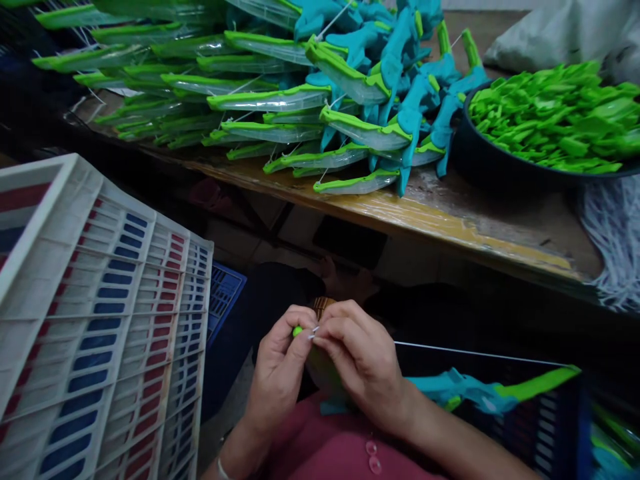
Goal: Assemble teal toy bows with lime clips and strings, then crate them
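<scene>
In the head view, my left hand [281,365] is closed around the green tip [297,331] of a toy bow. My right hand [361,360] pinches the end of a white string [470,351] right beside that tip, and the fingertips of both hands nearly meet there. The string runs taut to the right, to the far green limb [543,383] of the bow. The bow's teal middle [463,388] shows behind my right forearm. My right hand and wrist hide part of the bow, and the exact loop or knot is too small to make out.
Teal-and-green toy bows [280,100] are piled on the wooden table [425,220]. A dark basin [525,170] holds green plastic pieces, with a bundle of white strings [613,247] hanging beside it. A white slatted crate [115,320] stands left; a dark crate [545,427] is at lower right.
</scene>
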Demonstrator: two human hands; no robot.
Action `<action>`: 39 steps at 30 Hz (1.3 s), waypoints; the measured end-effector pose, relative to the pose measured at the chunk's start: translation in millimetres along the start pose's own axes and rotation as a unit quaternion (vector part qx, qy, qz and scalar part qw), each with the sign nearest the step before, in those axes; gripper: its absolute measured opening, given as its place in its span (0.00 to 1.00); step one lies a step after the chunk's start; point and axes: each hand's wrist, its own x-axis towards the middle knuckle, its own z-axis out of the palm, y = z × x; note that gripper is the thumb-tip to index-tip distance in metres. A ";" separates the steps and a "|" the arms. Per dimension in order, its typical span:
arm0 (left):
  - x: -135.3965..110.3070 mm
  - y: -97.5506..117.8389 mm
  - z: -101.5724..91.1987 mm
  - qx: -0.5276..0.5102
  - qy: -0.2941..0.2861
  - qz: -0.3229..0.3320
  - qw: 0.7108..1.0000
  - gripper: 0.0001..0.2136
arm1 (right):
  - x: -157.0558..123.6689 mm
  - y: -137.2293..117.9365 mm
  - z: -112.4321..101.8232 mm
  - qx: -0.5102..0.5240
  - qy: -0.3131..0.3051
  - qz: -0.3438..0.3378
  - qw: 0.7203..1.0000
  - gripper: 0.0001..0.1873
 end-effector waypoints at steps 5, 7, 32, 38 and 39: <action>2.2 -0.6 -2.8 -0.033 -0.028 -0.008 0.999 0.05 | 3.7 1.9 0.9 0.078 0.020 0.058 0.995 0.06; 3.5 -1.1 -2.7 -0.047 -0.033 -0.018 0.998 0.06 | 4.5 2.2 1.0 0.079 0.027 0.067 0.994 0.06; 11.4 7.2 21.8 -0.156 0.048 -0.105 0.981 0.09 | 8.5 2.9 -20.2 0.068 -0.093 0.077 0.990 0.08; 18.1 9.8 11.9 -0.166 -0.019 -0.141 0.976 0.10 | 15.4 11.4 -20.2 0.087 -0.085 -0.023 0.992 0.08; 18.8 10.1 10.8 -0.165 -0.027 -0.147 0.975 0.11 | 16.4 13.4 -20.2 0.089 -0.088 -0.042 0.991 0.07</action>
